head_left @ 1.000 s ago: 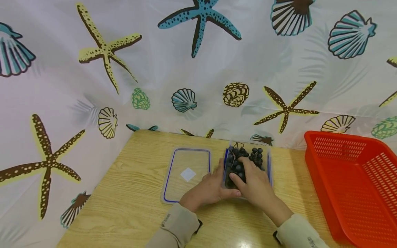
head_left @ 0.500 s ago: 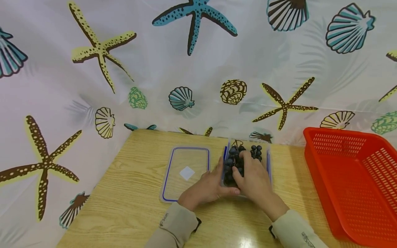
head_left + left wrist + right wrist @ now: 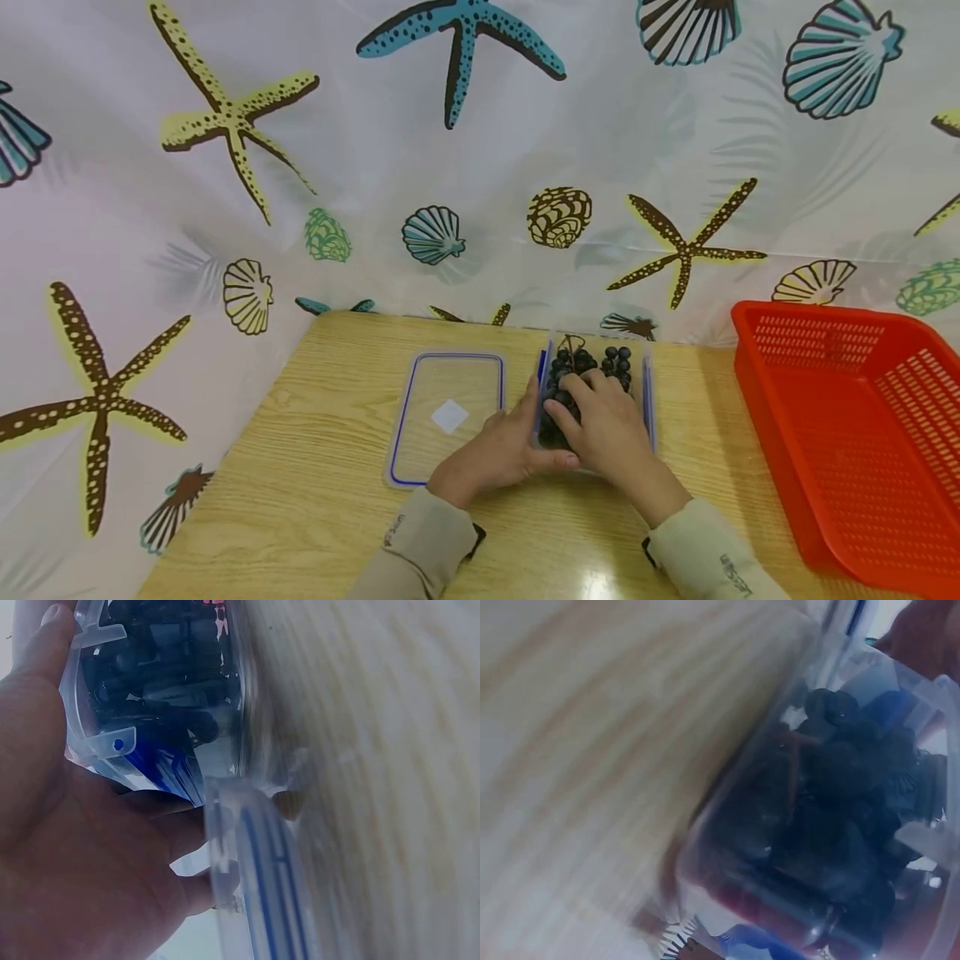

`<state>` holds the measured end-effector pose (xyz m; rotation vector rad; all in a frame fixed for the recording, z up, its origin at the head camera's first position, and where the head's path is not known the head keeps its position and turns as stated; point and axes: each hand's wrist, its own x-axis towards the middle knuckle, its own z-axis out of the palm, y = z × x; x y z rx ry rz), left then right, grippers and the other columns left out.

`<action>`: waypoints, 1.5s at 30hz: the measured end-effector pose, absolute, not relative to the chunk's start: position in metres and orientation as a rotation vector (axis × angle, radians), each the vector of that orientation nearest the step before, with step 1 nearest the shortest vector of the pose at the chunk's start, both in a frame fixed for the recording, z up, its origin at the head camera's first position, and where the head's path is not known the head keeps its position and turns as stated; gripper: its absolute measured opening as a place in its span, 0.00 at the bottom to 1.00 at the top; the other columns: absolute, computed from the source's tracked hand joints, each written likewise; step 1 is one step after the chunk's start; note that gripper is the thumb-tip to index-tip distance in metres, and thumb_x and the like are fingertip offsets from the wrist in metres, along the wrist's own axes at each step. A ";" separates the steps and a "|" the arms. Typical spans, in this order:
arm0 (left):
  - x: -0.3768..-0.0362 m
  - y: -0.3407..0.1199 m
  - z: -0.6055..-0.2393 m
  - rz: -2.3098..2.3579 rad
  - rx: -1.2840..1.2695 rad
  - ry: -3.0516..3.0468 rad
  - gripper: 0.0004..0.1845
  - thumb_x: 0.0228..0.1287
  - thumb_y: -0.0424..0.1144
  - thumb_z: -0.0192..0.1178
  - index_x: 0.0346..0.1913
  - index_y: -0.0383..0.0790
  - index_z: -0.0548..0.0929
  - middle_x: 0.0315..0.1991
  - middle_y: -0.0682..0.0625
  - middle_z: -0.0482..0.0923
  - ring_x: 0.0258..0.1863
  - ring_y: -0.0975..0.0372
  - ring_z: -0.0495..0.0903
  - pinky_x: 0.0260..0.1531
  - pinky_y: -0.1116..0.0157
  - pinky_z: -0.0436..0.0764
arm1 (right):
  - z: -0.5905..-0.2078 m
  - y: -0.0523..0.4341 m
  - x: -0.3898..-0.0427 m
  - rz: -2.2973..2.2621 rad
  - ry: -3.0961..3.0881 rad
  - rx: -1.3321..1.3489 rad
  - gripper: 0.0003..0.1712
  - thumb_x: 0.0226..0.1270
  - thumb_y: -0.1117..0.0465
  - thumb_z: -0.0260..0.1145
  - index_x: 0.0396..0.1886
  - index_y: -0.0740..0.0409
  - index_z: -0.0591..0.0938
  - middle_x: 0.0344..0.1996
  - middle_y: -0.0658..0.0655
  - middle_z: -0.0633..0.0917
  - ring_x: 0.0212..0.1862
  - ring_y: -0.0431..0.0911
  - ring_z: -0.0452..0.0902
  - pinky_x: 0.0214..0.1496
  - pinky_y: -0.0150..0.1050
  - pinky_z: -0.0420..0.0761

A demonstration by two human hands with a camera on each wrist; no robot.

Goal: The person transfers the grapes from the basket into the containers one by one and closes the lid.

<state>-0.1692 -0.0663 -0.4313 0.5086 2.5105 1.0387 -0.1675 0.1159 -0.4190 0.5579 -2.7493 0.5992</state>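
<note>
Dark grapes on their stems lie in a clear plastic food container with blue edging, on the wooden table. My right hand reaches in over the front rim, with its thumb and bent fingers on the grapes; its fingertips are partly hidden among them. My left hand lies against the container's near left corner, the thumb along the front and the fingers extended along the left side. In the left wrist view, the fingers pass between the container and the lid.
The clear lid with a blue seal and a white label lies flat to the left of the container. A red plastic basket stands at the right. Behind the table hangs a shell-and-starfish patterned cloth.
My right hand has shifted over the grapes, its fingers and thumb moving slightly left and nearer. My left hand stays at the container's corner. The head view has tilted a little.
</note>
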 end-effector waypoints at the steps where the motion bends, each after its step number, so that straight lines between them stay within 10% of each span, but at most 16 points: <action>1: -0.169 -0.066 -0.431 1.039 0.512 2.511 0.68 0.56 0.75 0.60 0.81 0.45 0.30 0.80 0.45 0.41 0.76 0.37 0.47 0.71 0.41 0.50 | -0.418 0.116 -0.167 0.622 -2.753 0.568 0.19 0.73 0.47 0.66 0.53 0.56 0.83 0.50 0.62 0.81 0.47 0.59 0.76 0.46 0.57 0.77; 17: -0.167 -0.067 -0.427 1.039 0.461 2.508 0.69 0.54 0.74 0.63 0.81 0.46 0.30 0.80 0.45 0.43 0.75 0.34 0.44 0.69 0.39 0.54 | -0.422 0.130 -0.165 0.924 -2.599 1.014 0.06 0.70 0.66 0.68 0.42 0.54 0.88 0.46 0.53 0.86 0.51 0.53 0.75 0.55 0.56 0.74; 45: -0.169 -0.067 -0.428 0.984 0.552 2.554 0.66 0.59 0.71 0.63 0.81 0.43 0.31 0.80 0.44 0.47 0.75 0.46 0.55 0.73 0.44 0.45 | -0.400 0.100 -0.166 0.303 -2.972 0.681 0.11 0.75 0.61 0.61 0.45 0.50 0.89 0.41 0.51 0.81 0.41 0.53 0.73 0.43 0.54 0.77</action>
